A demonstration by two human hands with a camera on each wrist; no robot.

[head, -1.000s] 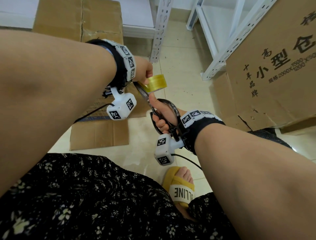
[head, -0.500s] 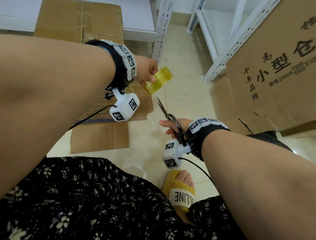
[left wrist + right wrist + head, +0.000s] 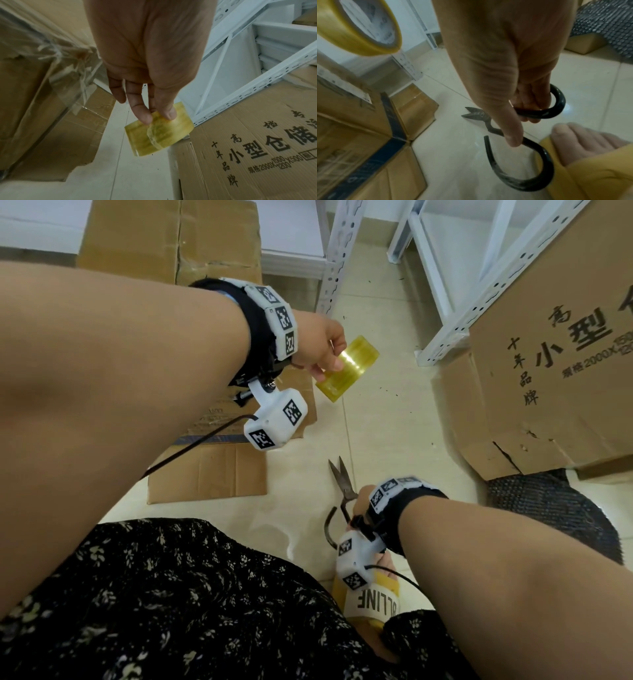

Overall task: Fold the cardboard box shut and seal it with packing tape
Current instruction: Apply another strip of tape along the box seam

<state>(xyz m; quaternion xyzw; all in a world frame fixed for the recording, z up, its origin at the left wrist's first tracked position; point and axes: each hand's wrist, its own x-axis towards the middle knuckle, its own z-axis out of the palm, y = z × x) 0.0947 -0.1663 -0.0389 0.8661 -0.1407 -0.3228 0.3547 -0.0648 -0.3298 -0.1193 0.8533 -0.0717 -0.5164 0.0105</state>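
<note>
My left hand (image 3: 320, 347) (image 3: 154, 108) pinches a yellow roll of packing tape (image 3: 347, 369) (image 3: 159, 129) between thumb and fingers, held in the air above the floor. The roll also shows at the top left of the right wrist view as the tape roll (image 3: 356, 29). Lower down, my right hand (image 3: 359, 501) (image 3: 518, 111) grips black-handled scissors (image 3: 340, 484) (image 3: 518, 135) by their loops, blades slightly apart and close to the tile floor. The cardboard box (image 3: 219, 467) (image 3: 359, 135), with a dark tape strip, lies under my left forearm, mostly hidden.
A big printed carton (image 3: 548, 378) (image 3: 257, 148) stands on the right, leaning at white metal shelving (image 3: 455, 313) (image 3: 231, 81). More cardboard (image 3: 171, 237) lies at the back left. My foot in a yellow slipper (image 3: 373, 604) (image 3: 590, 169) is beside the scissors. A dark mat (image 3: 555, 508) lies right.
My right hand has drawn the scissors away from the tape roll and down toward the floor near my foot. My left hand keeps the roll, tilted and a bit farther forward.
</note>
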